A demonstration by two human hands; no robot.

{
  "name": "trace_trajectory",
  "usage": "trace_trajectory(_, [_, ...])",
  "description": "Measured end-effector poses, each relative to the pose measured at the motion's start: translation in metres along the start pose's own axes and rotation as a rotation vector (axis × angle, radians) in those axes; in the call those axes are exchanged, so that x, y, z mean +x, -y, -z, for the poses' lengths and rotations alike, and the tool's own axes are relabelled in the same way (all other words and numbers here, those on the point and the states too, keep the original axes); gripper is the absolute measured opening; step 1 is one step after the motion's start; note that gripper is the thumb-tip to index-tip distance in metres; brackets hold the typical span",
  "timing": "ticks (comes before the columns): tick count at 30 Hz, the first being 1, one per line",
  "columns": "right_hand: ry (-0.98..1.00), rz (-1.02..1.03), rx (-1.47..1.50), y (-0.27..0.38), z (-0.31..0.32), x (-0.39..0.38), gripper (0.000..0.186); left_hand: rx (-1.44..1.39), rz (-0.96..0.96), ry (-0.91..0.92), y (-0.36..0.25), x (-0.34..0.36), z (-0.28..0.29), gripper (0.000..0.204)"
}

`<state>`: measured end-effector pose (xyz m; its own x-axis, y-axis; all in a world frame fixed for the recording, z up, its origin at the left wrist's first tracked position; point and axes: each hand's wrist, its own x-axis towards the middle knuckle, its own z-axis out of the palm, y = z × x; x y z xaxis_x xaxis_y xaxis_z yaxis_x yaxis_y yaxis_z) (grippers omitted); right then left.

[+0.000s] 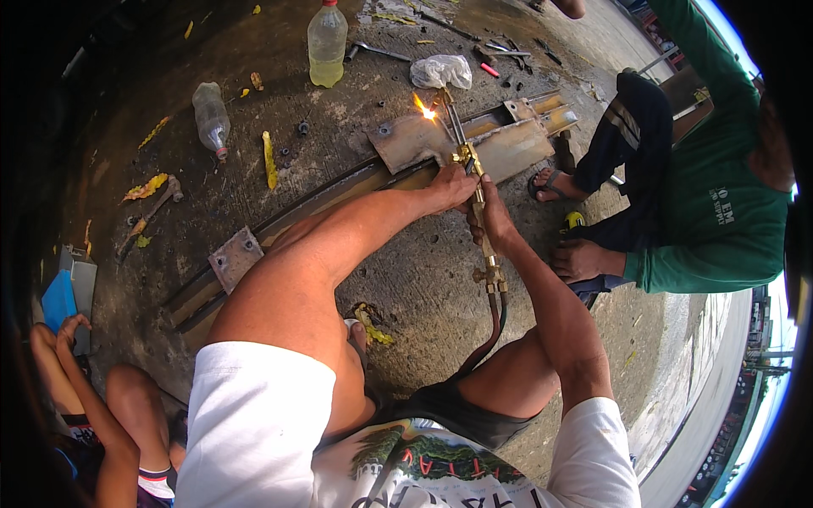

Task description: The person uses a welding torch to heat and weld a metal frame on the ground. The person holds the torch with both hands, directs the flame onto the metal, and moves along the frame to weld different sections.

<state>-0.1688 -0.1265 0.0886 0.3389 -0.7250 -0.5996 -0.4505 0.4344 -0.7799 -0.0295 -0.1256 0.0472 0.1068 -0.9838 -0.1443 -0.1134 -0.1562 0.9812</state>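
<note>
A brass cutting torch [467, 152] runs through both of my hands, its hoses trailing back between my knees. My left hand [453, 188] is closed around the front of its body, near the valves. Farther back, my right hand [494, 222] grips the handle. A bright orange flame [426, 109] burns by the torch tip, over the edge of a rusty steel plate [408, 144]. That plate sits on a long steel beam [339, 188] lying across the concrete. A second small plate with holes [235, 258] is on the beam's left end.
A bottle of yellowish liquid [327, 46] stands beyond the beam; a clear bottle [211, 118] lies left of it. A wrench [381, 52], a plastic bag [441, 72] and a hammer [152, 212] are on the ground. A person in green [720, 203] crouches right; another person [110, 423] sits left.
</note>
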Motion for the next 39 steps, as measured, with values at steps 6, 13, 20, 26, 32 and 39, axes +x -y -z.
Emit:
trace_trajectory(6, [0.001, 0.016, -0.013, 0.001, -0.002, 0.000, 0.067, 0.079, 0.000, -0.009, -0.002, 0.000, 0.003, 0.043])
trace_trajectory(13, [-0.020, 0.006, -0.003, -0.004, 0.005, 0.000, 0.066, 0.048, -0.030, 0.027, 0.001, 0.003, -0.006, 0.042])
trace_trajectory(20, [0.017, 0.013, 0.009, 0.002, -0.004, -0.001, 0.062, 0.379, -0.344, 0.053, 0.056, 0.044, -0.007, 0.040])
trace_trajectory(26, [0.017, -0.005, 0.001, 0.001, 0.000, -0.002, 0.063, 0.274, -0.173, 0.072, 0.026, 0.022, -0.003, 0.044])
trace_trajectory(32, [0.004, -0.005, 0.008, 0.001, 0.001, -0.003, 0.065, 0.147, -0.015, 0.028, -0.007, -0.003, 0.003, 0.051])
trace_trajectory(39, [0.007, -0.008, -0.005, 0.003, 0.000, -0.001, 0.065, 0.379, -0.171, 0.062, 0.020, 0.019, 0.001, 0.047])
